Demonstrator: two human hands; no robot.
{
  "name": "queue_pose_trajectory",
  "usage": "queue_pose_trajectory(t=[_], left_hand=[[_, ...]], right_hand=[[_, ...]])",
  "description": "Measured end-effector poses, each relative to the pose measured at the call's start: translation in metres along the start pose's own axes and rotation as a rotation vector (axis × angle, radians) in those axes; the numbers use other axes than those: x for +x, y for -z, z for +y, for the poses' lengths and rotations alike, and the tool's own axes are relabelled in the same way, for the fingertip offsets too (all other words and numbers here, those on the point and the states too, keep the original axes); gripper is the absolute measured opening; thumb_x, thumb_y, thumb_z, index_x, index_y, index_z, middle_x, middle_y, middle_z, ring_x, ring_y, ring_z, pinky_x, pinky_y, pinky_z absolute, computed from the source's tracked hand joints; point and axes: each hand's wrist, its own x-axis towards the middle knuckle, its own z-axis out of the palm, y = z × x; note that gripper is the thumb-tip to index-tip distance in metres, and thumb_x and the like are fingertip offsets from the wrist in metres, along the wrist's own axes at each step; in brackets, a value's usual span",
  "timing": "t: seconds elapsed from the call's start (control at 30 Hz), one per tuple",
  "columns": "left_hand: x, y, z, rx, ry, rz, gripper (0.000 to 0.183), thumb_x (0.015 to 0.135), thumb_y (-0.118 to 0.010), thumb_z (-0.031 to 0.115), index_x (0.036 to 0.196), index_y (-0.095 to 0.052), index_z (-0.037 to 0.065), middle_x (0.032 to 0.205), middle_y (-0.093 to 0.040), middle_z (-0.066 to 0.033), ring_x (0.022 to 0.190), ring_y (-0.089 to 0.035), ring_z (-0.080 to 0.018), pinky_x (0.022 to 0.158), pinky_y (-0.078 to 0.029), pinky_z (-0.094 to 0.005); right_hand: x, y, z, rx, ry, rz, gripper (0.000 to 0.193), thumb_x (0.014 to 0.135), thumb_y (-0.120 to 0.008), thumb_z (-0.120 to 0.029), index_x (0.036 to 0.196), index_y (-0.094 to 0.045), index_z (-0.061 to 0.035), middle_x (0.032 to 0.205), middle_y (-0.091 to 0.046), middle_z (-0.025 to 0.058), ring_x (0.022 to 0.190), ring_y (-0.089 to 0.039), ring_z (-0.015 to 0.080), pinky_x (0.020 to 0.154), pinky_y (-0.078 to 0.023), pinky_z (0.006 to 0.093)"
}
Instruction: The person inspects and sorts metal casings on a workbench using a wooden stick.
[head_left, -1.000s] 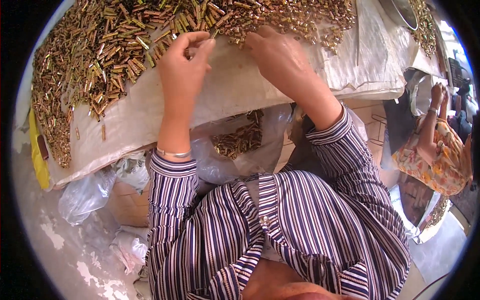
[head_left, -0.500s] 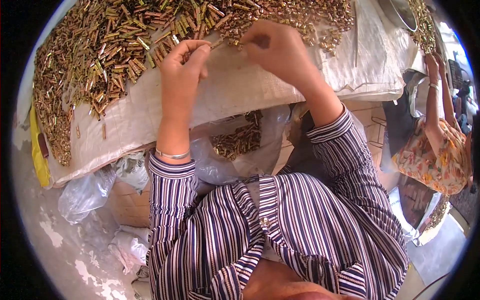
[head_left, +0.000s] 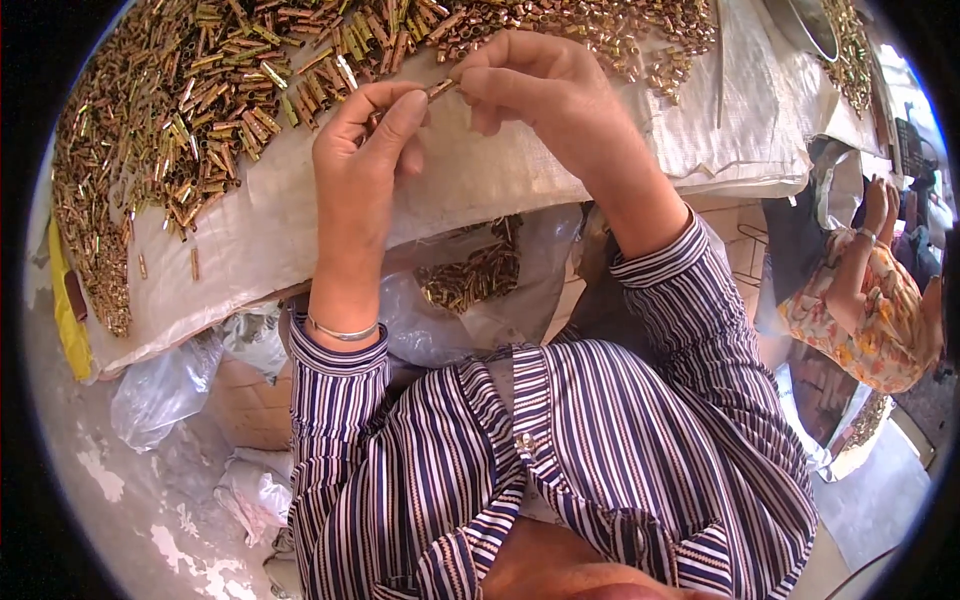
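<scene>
My left hand (head_left: 362, 140) and my right hand (head_left: 535, 85) meet over the near edge of a white woven sheet (head_left: 480, 170). Between their fingertips they pinch one small brass tube (head_left: 440, 88). Both thumbs and forefingers are closed on it. A large heap of brass tubes (head_left: 190, 110) covers the sheet just beyond and to the left of my hands. A second spread of smaller brass pieces (head_left: 610, 25) lies beyond my right hand. A thin metal bangle (head_left: 343, 331) sits on my left wrist.
Below the sheet's edge a clear plastic bag (head_left: 470, 285) holds more brass tubes. Crumpled plastic bags (head_left: 165, 385) lie on the floor at the left. Another person in a floral sleeve (head_left: 850, 300) sits at the right. A metal bowl (head_left: 805, 25) stands at the top right.
My hands have drawn back from the heap toward me and come together. The right hand now meets the left on a single tube, held above the sheet's edge.
</scene>
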Motion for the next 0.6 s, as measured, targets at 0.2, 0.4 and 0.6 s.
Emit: queue_pose_trajectory(t=[0.2,0.4,0.6], left_hand=[[-0.0008,0.0027,-0.0019,-0.075,0.056,-0.024,0.015,0.088,-0.063,0.021,0.092,-0.065,0.006,0.07,-0.053,0.0054,0.056,-0.045,-0.0019,0.048,-0.03,-0.016],[-0.0049,0.0009,0.0004,-0.137,0.112,-0.03,0.016,0.089,-0.063,0.022,0.093,-0.065,0.006,0.071,-0.053,0.0056,0.058,-0.044,-0.0017,0.048,-0.028,-0.0162],[-0.0067,-0.0031,-0.002,-0.186,0.167,0.016,0.018,0.09,-0.062,0.025,0.088,-0.063,0.007,0.071,-0.054,0.0041,0.057,-0.045,-0.0021,0.048,-0.029,-0.0162]], right_hand=[[0.0,0.0012,0.0024,0.073,-0.048,-0.028,0.015,0.083,-0.067,-0.014,0.085,-0.064,0.0014,0.071,-0.063,0.0046,0.062,-0.061,0.0113,0.059,-0.052,0.0243],[-0.0015,0.0,0.0015,0.095,-0.06,-0.032,0.017,0.083,-0.068,-0.015,0.085,-0.064,0.0012,0.071,-0.064,0.0062,0.061,-0.062,0.012,0.059,-0.052,0.0245],[-0.0023,-0.0015,0.0013,0.064,-0.083,-0.004,0.017,0.082,-0.068,-0.015,0.084,-0.063,0.0015,0.07,-0.064,0.0067,0.061,-0.062,0.0131,0.059,-0.053,0.0258]])
